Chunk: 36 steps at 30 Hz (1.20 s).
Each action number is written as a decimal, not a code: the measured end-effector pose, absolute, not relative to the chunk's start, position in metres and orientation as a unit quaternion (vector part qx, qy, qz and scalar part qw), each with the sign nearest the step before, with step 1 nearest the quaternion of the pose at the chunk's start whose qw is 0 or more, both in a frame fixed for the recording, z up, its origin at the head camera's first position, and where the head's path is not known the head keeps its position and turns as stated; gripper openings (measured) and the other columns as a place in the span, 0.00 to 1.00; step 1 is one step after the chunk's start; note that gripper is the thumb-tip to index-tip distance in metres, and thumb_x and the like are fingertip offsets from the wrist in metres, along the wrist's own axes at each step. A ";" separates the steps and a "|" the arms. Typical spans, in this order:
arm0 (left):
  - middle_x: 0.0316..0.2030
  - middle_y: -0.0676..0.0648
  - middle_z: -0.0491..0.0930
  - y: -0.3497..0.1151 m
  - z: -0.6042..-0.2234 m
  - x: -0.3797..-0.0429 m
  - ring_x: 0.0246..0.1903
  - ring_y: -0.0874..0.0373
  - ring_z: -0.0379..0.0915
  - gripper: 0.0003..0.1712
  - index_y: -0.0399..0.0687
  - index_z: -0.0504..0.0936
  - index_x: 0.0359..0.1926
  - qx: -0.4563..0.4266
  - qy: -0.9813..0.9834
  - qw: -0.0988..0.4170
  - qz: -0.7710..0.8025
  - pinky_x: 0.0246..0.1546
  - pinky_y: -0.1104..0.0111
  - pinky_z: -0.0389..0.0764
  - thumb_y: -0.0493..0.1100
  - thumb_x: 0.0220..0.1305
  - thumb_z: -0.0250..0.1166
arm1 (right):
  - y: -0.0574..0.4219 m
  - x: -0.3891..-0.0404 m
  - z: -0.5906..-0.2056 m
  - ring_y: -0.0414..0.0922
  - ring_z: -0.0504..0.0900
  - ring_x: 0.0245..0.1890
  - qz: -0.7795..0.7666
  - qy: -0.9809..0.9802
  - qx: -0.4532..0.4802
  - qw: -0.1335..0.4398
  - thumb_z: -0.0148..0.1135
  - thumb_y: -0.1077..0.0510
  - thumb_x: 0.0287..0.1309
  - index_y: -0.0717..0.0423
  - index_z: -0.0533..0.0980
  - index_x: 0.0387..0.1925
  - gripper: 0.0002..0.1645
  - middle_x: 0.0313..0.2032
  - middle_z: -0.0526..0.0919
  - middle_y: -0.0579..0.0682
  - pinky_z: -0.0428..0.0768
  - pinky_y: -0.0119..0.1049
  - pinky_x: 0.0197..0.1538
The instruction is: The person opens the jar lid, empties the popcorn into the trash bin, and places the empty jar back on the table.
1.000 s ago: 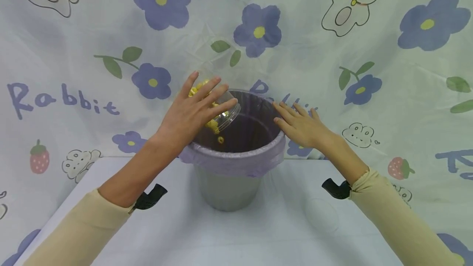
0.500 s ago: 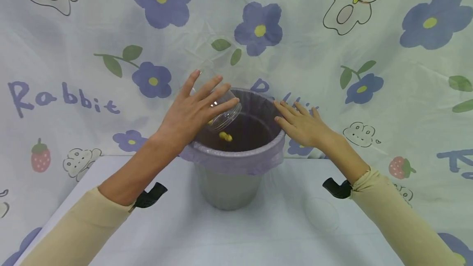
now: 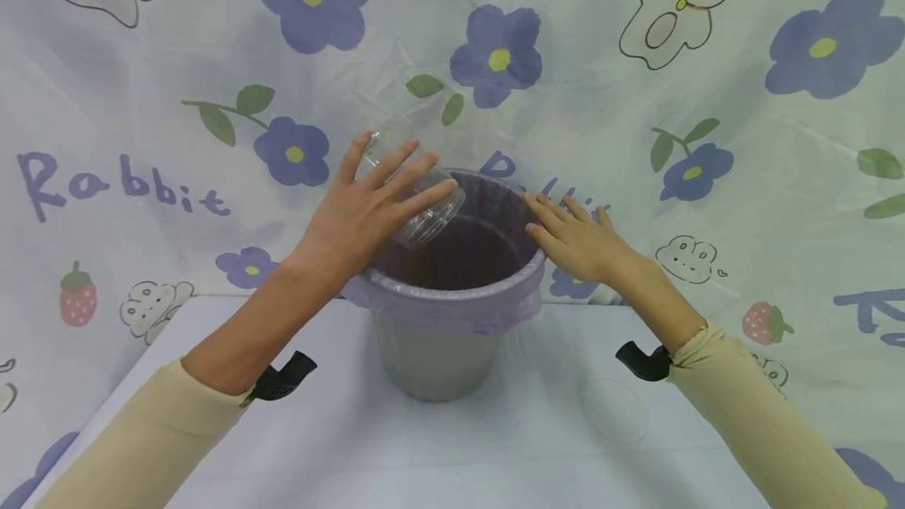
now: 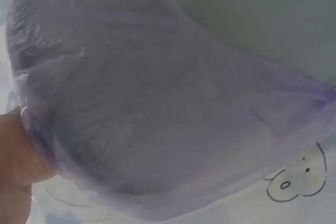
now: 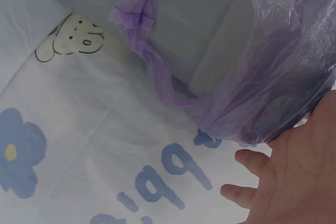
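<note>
My left hand (image 3: 353,214) holds a clear plastic jar (image 3: 433,218), tipped with its mouth down into the bin. No yellow pieces show in the jar now. The grey bin (image 3: 438,368) stands upright, lined with a thin purple bag (image 3: 452,314) folded over its rim. On the bin's right rim rests my right hand (image 3: 576,238), fingers extended. In the left wrist view the bag (image 4: 136,103) fills most of the picture and hides the jar. The right wrist view has the knotted bag edge, the bin wall (image 5: 210,24) and my right hand (image 5: 302,166).
A faint clear disc (image 3: 615,411), like a lid, lies on the white table (image 3: 537,454) to the right of the bin. Behind hangs a cloth (image 3: 580,132) printed with blue flowers and rabbits. Black wrist mounts (image 3: 286,377) stick out from both sleeves.
Yellow ring-shaped pieces filled part of the jar, then fell into the bin; none are visible in it now. The left hand has tilted slightly, while the right hand has stayed put.
</note>
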<state>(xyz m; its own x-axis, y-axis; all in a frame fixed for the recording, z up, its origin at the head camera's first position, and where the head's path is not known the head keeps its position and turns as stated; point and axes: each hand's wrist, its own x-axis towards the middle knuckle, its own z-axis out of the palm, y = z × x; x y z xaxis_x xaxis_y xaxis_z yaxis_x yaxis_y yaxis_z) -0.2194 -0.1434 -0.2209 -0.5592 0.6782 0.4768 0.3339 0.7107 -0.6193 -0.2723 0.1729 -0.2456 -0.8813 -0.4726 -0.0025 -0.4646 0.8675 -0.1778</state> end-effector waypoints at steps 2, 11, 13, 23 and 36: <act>0.73 0.44 0.55 -0.148 -0.223 -0.220 0.74 0.44 0.45 0.58 0.62 0.57 0.74 -0.301 -0.858 0.376 0.178 0.71 0.42 0.39 0.26 0.47 0.75 | 0.172 -0.272 -0.246 0.61 0.37 0.76 -0.087 0.966 -0.244 0.022 0.22 0.30 0.74 0.41 0.38 0.80 0.41 0.79 0.41 0.50 0.28 0.69 0.67; 0.70 0.40 0.59 -0.180 -0.215 -0.205 0.69 0.40 0.53 0.68 0.50 0.56 0.73 -0.246 -0.879 0.403 -0.069 0.67 0.38 0.52 0.42 0.33 0.87 | 0.171 -0.271 -0.247 0.60 0.37 0.76 -0.085 0.965 -0.246 0.021 0.22 0.31 0.74 0.41 0.38 0.80 0.41 0.79 0.41 0.49 0.29 0.69 0.68; 0.70 0.40 0.60 -0.189 -0.214 -0.197 0.68 0.40 0.55 0.67 0.48 0.56 0.74 -0.231 -0.877 0.400 -0.133 0.67 0.41 0.54 0.42 0.35 0.86 | 0.171 -0.271 -0.247 0.60 0.36 0.76 -0.085 0.965 -0.245 0.021 0.22 0.31 0.74 0.41 0.38 0.80 0.41 0.79 0.41 0.50 0.29 0.69 0.68; 0.74 0.47 0.51 -0.258 -0.260 -0.136 0.72 0.44 0.47 0.71 0.71 0.43 0.78 -0.059 -0.875 0.244 -0.413 0.64 0.62 0.61 0.37 0.44 0.82 | 0.169 -0.270 -0.246 0.60 0.34 0.76 -0.069 0.966 -0.249 0.020 0.20 0.32 0.74 0.41 0.37 0.80 0.40 0.79 0.40 0.50 0.29 0.68 0.68; 0.74 0.35 0.45 -0.302 -0.393 -0.092 0.75 0.48 0.39 0.67 0.73 0.32 0.78 -0.001 -0.862 0.080 -0.500 0.71 0.59 0.51 0.35 0.58 0.73 | 0.171 -0.270 -0.244 0.59 0.33 0.76 -0.059 0.968 -0.244 0.017 0.20 0.33 0.75 0.42 0.37 0.80 0.40 0.79 0.39 0.50 0.28 0.67 0.69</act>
